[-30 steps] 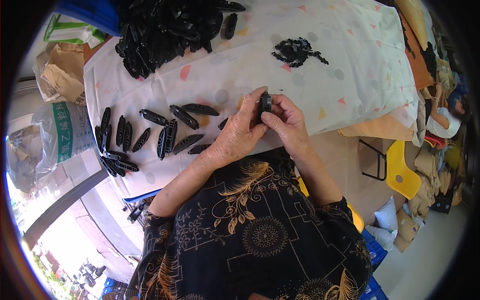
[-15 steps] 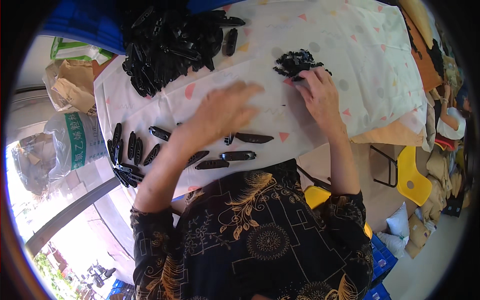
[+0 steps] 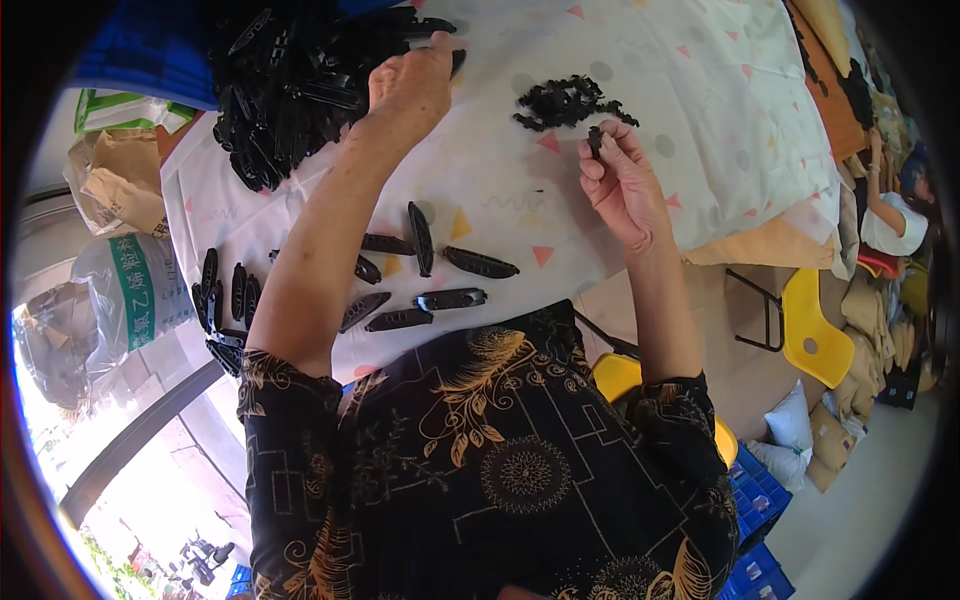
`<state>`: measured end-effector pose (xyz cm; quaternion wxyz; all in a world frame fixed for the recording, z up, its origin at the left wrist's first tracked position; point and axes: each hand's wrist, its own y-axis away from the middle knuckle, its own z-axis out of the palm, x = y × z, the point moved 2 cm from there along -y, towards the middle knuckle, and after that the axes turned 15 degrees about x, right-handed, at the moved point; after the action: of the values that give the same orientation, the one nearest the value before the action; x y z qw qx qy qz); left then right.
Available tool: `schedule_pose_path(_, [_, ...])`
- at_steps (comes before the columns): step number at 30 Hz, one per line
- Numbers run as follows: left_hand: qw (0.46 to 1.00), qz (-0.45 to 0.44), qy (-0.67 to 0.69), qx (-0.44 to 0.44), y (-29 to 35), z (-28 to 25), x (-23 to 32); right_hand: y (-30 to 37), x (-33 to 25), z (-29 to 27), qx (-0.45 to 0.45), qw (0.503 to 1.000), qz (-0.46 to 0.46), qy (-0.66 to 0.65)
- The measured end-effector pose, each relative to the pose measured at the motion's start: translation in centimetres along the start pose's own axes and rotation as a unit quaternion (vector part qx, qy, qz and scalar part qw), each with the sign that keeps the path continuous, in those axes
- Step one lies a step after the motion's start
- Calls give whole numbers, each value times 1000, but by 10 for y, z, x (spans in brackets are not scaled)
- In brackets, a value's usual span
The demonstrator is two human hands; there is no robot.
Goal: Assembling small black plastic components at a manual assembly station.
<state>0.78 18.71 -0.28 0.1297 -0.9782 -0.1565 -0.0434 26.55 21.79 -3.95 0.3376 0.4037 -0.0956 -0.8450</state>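
Observation:
My left hand (image 3: 412, 88) is at the right edge of a heap of long black plastic parts (image 3: 290, 95). Its fingers are closed round one elongated black part (image 3: 458, 62), mostly hidden behind the hand. Between the thumb and fingers of my right hand (image 3: 622, 185) is a small black plastic piece (image 3: 596, 141), held upright. Just beyond that hand lies a small pile of similar little black pieces (image 3: 565, 102). Several long black parts (image 3: 480, 263) lie spread on the table near my body, one of them (image 3: 420, 240) pointing away from me.
A white patterned cloth (image 3: 700, 130) covers the table. Behind the heap is a blue bin (image 3: 140, 55). Bags (image 3: 130, 180) stand off the left edge. To the right are a yellow chair (image 3: 815, 330), sacks and another person (image 3: 895, 215).
My left hand has moved from above the table's middle to the heap and closed round a long part. My right hand has come back from the small pile with a little piece. The view has shifted slightly.

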Motion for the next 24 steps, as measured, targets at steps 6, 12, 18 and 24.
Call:
schedule_pose_path(6, [988, 12, 141, 70, 33, 4, -14, 11, 9, 6, 2, 997, 51, -64])
schedule_pose_path(12, [785, -235, 564, -102, 79, -4, 17, 12, 20, 8, -19, 996, 44, -73])
schedule_pose_path(18, [738, -236, 619, -130, 110, -7, 29, 25, 26, 34, 40, 995, -17, 90])
schedule_pose_path(24, [652, -277, 685, -169, 127, -15, 29, 33, 17, 48, 1, 930, -135, 341])
